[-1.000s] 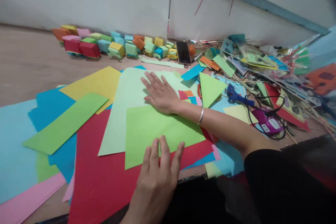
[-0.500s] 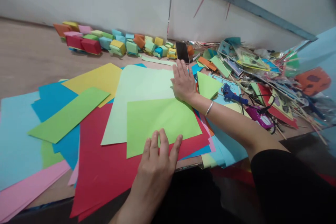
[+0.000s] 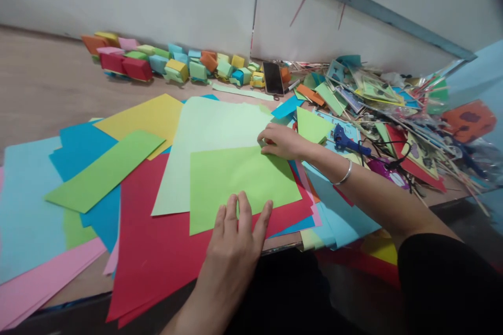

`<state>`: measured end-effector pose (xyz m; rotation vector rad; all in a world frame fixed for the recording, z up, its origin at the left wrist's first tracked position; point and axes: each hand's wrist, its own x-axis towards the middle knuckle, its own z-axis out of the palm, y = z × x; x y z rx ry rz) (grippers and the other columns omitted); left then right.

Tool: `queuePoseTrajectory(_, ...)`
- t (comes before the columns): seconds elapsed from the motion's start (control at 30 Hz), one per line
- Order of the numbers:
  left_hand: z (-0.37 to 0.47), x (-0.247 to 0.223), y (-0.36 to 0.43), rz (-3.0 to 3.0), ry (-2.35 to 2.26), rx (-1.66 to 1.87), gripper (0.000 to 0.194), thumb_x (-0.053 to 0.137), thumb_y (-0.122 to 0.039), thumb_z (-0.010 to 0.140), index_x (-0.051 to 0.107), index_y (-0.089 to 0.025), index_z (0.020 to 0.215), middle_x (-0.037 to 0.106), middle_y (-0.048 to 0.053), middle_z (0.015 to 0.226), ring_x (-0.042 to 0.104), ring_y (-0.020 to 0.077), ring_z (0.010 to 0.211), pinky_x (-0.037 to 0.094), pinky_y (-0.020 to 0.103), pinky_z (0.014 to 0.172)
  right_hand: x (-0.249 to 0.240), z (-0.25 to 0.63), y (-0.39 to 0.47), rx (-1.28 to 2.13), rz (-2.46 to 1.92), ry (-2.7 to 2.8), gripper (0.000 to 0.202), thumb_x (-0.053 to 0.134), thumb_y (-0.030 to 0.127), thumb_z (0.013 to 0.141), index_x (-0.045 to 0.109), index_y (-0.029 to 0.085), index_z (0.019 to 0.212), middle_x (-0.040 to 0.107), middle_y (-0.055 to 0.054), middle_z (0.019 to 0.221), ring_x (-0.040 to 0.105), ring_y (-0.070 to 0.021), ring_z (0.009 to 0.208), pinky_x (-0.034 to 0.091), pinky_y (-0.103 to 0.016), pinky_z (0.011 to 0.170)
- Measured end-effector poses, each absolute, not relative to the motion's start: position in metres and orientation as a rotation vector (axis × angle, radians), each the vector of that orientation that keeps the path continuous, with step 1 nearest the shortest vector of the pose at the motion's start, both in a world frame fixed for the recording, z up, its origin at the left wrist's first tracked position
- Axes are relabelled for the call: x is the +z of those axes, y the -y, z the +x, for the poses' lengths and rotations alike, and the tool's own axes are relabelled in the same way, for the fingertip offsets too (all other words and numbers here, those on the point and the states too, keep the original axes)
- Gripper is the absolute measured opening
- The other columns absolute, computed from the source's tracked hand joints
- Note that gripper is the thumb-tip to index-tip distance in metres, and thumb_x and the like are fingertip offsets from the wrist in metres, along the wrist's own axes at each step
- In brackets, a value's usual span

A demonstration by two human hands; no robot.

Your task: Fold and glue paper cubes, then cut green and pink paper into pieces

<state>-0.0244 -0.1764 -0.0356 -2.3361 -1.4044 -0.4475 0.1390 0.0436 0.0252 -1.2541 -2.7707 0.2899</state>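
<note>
Lime sheet flat at centre, overlapping pale-green sheet | left hand: fingers spread at its near edge | right hand: fingers curled by its far edge, pinch unclear | lime shows no fold; paper models stand assembled far left; remaining work unclear

Green sheet matt paper; bangle shiny metal.

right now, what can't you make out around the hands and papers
In the head view:
Right hand: some fingertips hidden by its own curl, so its grip can't be told.
Red sheet: partly covered by the bright green sheet.
Bright green sheet's near edge: partly hidden by the left hand.
Pink sheets: cut off by the picture's left edge.
</note>
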Motion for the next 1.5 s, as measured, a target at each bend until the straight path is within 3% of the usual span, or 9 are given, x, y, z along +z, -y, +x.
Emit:
queuePoseTrajectory(0.2,-0.037,-0.019,0.182,-2.545,1.428,-0.578,0.086,0.083,-0.022,0.068,0.044,-0.020,0.145,0.048,0.029,0.143,0.046,0.0496,0.133,0.055,0.057,0.093,0.040,0.140,-0.042,0.554,-1.376,2.614,0.009,0.073,0.011,0.072,0.066,0.014,0.067,0.060,0.001,0.064,0.052,-0.0116,0.064,0.034,-0.025,0.060)
queuePoseTrajectory(0.3,-0.044,0.000,0.187,-2.541,1.467,-0.778,0.082,0.080,-0.041,0.074,0.044,-0.019,0.144,0.038,0.026,0.151,0.030,0.0492,0.144,0.051,0.060,0.099,0.055,0.154,-0.032,0.588,-1.443,2.421,0.015,0.063,0.011,0.079,0.070,0.010,0.092,0.058,0.001,0.063,0.051,-0.0106,0.060,0.036,-0.025,0.058)
queuePoseTrajectory(0.4,-0.049,0.012,0.187,-2.384,1.471,-0.978,0.054,0.070,-0.031,0.086,0.053,-0.013,0.133,0.051,0.023,0.139,0.041,0.0409,0.140,0.048,0.051,0.104,0.062,0.170,-0.004,0.715,-1.476,2.176,0.045,0.052,0.015,0.086,0.058,0.010,0.130,0.057,0.003,0.061,0.048,-0.0098,0.052,0.036,-0.024,0.051)
queuePoseTrajectory(0.53,-0.048,0.014,0.179,-2.242,1.464,-1.071,0.036,0.072,-0.019,0.085,0.062,-0.011,0.119,0.064,0.018,0.119,0.062,0.0299,0.109,0.052,0.042,0.093,0.052,0.181,0.050,1.332,-1.509,1.583,0.031,0.059,0.022,0.080,0.072,0.011,0.106,0.062,-0.001,0.058,0.053,-0.0104,0.050,0.040,-0.023,0.047)
queuePoseTrajectory(0.77,-0.053,0.000,0.170,-2.219,1.442,-1.086,0.023,0.067,-0.007,0.084,0.068,-0.012,0.107,0.071,0.016,0.107,0.065,0.0299,0.094,0.053,0.042,0.080,0.035,0.186,0.117,1.826,-1.264,1.337,0.027,0.063,0.020,0.079,0.070,0.014,0.104,0.062,0.002,0.057,0.056,-0.0089,0.050,0.043,-0.021,0.048)
queuePoseTrajectory(0.9,-0.064,-0.010,0.176,-2.280,1.475,-1.055,0.016,0.057,-0.007,0.091,0.067,-0.014,0.100,0.073,0.010,0.092,0.068,0.0223,0.084,0.053,0.032,0.073,0.037,0.192,0.130,1.556,-1.249,1.693,0.023,0.058,0.023,0.088,0.069,0.022,0.108,0.068,-0.001,0.069,0.063,-0.0136,0.057,0.051,-0.027,0.053)
queuePoseTrajectory(1.07,-0.074,-0.021,0.187,-2.369,1.429,-0.984,0.019,0.062,-0.007,0.087,0.066,-0.013,0.105,0.074,0.011,0.097,0.069,0.0256,0.090,0.055,0.037,0.080,0.025,0.198,0.128,0.157,-1.211,2.197,0.024,0.057,0.018,0.091,0.075,0.029,0.103,0.067,-0.008,0.092,0.062,-0.0214,0.082,0.053,-0.036,0.067)
queuePoseTrajectory(1.13,-0.076,-0.025,0.192,-2.399,1.416,-0.952,0.020,0.062,-0.006,0.087,0.065,-0.013,0.106,0.074,0.011,0.098,0.069,0.0252,0.092,0.054,0.038,0.083,0.020,0.199,0.124,-0.141,-1.172,2.280,0.023,0.056,0.016,0.092,0.076,0.029,0.096,0.067,-0.009,0.096,0.061,-0.0233,0.088,0.052,-0.038,0.073)
queuePoseTrajectory(1.5,-0.088,-0.029,0.205,-2.456,1.488,-0.925,0.016,0.055,-0.010,0.092,0.062,-0.016,0.105,0.072,0.007,0.093,0.068,0.0185,0.086,0.052,0.028,0.080,0.004,0.210,0.110,0.356,-0.943,2.419,0.020,0.051,0.014,0.096,0.069,0.021,0.102,0.069,-0.014,0.121,0.069,-0.0192,0.105,0.059,-0.035,0.087)
